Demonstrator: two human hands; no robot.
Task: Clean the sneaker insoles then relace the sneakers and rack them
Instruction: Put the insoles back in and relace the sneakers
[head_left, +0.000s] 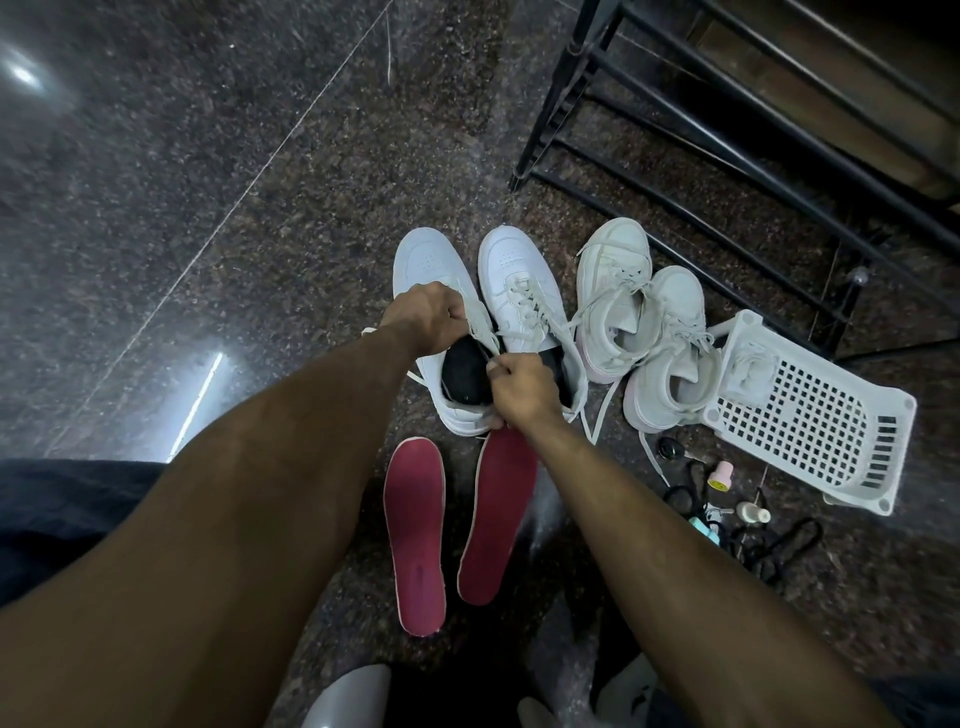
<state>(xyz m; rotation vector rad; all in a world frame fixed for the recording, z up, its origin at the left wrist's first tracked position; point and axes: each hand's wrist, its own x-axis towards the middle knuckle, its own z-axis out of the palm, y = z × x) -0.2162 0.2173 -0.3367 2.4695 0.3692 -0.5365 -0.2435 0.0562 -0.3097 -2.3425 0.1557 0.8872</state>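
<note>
Two white sneakers stand side by side on the floor, toes pointing away. My left hand (428, 314) grips the tongue and lace of the left white sneaker (431, 270), whose dark inside shows. My right hand (519, 387) pinches a white lace at that sneaker's collar, partly covering the right white sneaker (519, 275). Two red insoles lie flat on the floor in front of the shoes, the left insole (418, 540) and the right insole (498, 519); my right wrist crosses the top of the right one.
A second pair of off-white sneakers (644, 322) with loose laces sits to the right. A white perforated basket (810, 415) lies tipped beside them, with small bottles and black cords (748, 514) scattered below. A black metal shoe rack (727, 130) stands at the upper right.
</note>
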